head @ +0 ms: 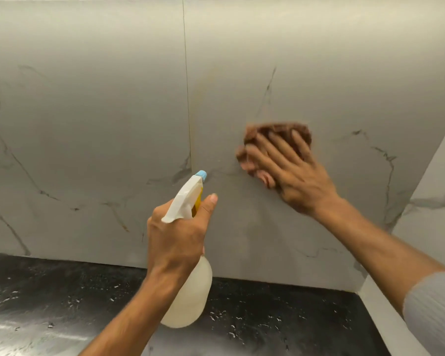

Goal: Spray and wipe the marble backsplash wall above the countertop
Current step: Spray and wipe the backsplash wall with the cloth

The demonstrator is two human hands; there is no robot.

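At about two o'clock from the middle of the view, the right hand (pixel 293 181) lies flat against the pale grey, dark-veined marble backsplash wall (pixel 88 124). Its fingers (pixel 272 152) are straight and spread, pressing a crumpled reddish-brown wiping cloth (pixel 283 129) to the stone. The cloth shows past the fingertips toward twelve o'clock and bunches at the hand's nine o'clock side (both are motion-blurred). A grey ribbed sleeve (pixel 437 312) covers the right forearm at four o'clock.

Toward six o'clock of centre, the left hand (pixel 180 235) grips a translucent white plastic spray bottle (pixel 190 299) by the neck, fingers curled round it under the white trigger head, thumb (pixel 210 201) stretched up alongside. Whether a finger rests on the yellow trigger cannot be told. The light-blue nozzle tip (pixel 201 174) faces the wall, near the cloth's eight o'clock side but apart from it.

The bottle's body shows in front of the black speckled stone table (pixel 49 291), which meets the wall's lower edge. A thin vertical seam (pixel 188 111) runs up the wall at twelve o'clock from the nozzle. At three o'clock a second veined marble panel (pixel 434 201) turns the corner.
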